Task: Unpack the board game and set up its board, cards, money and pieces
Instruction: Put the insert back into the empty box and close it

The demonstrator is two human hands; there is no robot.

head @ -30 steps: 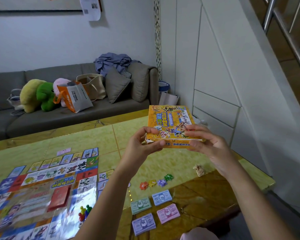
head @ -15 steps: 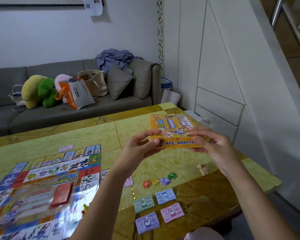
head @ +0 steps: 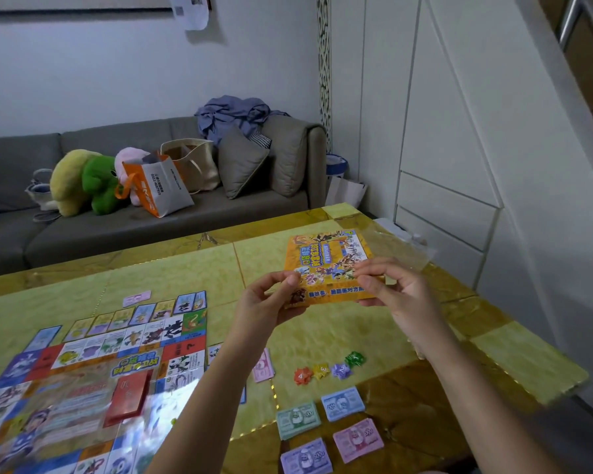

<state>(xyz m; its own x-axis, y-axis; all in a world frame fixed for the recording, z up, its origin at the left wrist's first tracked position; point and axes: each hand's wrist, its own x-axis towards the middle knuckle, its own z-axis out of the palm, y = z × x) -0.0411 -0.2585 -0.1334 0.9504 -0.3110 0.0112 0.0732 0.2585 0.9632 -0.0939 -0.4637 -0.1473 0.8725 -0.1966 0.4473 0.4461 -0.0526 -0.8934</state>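
The table [head: 356,336] carries nearly everything already. The board [head: 83,371] lies unfolded on its left part, with a red card deck [head: 129,396] on its middle. So I judge the setup almost done, and the step in hand is clearing away the box [head: 326,254].

I hold the box lid-up and roughly level over the far right part of the table; whether its bottom touches the surface I cannot tell. Just beyond it lies a sheet of clear plastic wrap [head: 401,248].

Both my forearms reach forward from the near edge. My left hand [head: 264,302] pinches the box's near left corner between thumb and curled fingers. My right hand [head: 397,292] pinches the near right edge, its fingers bent over the top.

Next, I think, I need to lower the box flat and loosen both pinches together, keeping it well apart from the money stacks [head: 343,403] and the star tokens [head: 329,369] nearer me.
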